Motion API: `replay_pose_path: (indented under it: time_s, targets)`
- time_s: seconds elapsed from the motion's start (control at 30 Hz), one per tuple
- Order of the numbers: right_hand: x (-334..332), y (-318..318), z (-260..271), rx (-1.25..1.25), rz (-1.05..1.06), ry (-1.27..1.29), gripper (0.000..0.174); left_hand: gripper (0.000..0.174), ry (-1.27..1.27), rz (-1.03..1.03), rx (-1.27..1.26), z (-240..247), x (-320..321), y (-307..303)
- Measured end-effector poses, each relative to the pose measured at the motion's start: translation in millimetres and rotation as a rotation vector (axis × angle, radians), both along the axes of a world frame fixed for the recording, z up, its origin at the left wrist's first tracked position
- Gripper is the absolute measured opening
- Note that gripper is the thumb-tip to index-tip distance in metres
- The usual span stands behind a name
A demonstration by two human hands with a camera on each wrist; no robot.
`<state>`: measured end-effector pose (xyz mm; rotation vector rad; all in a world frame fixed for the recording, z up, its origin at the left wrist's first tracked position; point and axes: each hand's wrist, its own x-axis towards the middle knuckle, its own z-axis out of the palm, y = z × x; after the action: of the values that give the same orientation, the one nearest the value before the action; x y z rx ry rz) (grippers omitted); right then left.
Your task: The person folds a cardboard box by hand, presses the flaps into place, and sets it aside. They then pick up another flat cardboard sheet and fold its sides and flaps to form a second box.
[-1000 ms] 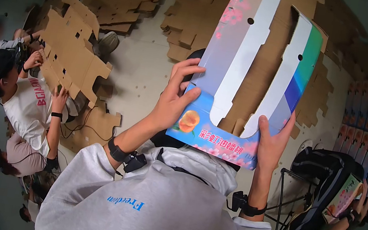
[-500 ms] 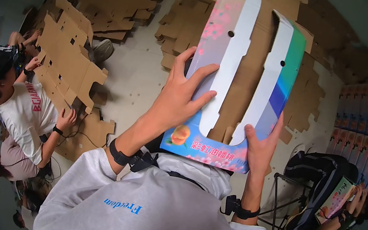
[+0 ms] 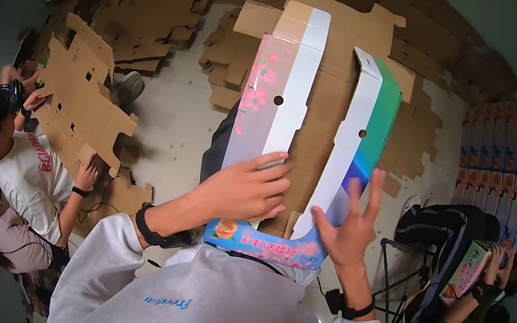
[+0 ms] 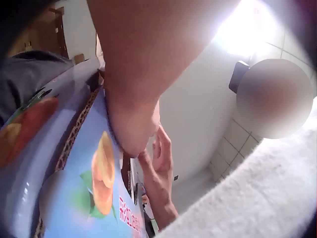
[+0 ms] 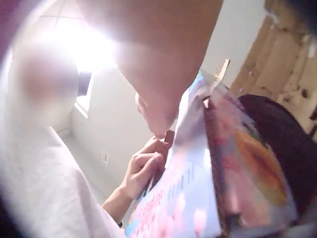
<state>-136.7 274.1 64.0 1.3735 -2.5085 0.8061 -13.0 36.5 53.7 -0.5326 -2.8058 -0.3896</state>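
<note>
A partly folded printed carton (image 3: 254, 126) lies across the lap in the head view, its near end blue with a peach picture and its far end plain brown with spread flaps. My left hand (image 3: 243, 190) lies over the white inner flap on the left, its fingers bent over that flap's edge into the opening. At the right side panel my right hand (image 3: 350, 228) has spread fingers, the thumb near the right white flap (image 3: 351, 119). In the left wrist view the peach print (image 4: 103, 178) shows close below the left hand (image 4: 131, 119).
Flattened cardboard (image 3: 153, 14) covers much of the floor ahead. At left a person in a white shirt (image 3: 30, 178) handles a brown sheet (image 3: 88, 99). Stacked printed cartons (image 3: 496, 160) stand at right, beside a seated person holding a box (image 3: 469, 269) and a black stand (image 3: 397, 294).
The carton has come down and nearer the body. My left hand has moved from its left side onto the inner flap; my right hand has loosened and spread its fingers.
</note>
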Motion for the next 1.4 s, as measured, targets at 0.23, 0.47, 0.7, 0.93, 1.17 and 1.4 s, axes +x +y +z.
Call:
replay_pose_path:
  time_s: [0.23,0.47,0.7,0.93,1.17,1.4]
  targets:
    - [-6,-42,-4,0.249,0.362,0.061,0.026,0.036,0.082,0.0,0.014,-9,8,-2]
    - [-11,-44,1,0.105,0.384,-0.085,0.018,0.039,0.024,-0.064,0.009,-8,-1,-3]
    - [-77,-96,60,-0.158,0.168,-0.363,0.022,0.043,0.145,0.241,0.265,50,-41,-41]
    - [-136,-138,46,-0.103,0.033,-0.064,0.039,0.047,0.228,0.644,0.198,53,-118,-79]
    - [-124,-120,49,-0.265,-0.034,-0.141,0.022,0.03,0.019,0.685,0.388,72,-116,-74]
    - [-159,-110,22,-0.38,-0.061,-0.207,0.025,0.02,0.368,0.659,0.648,29,-124,-93]
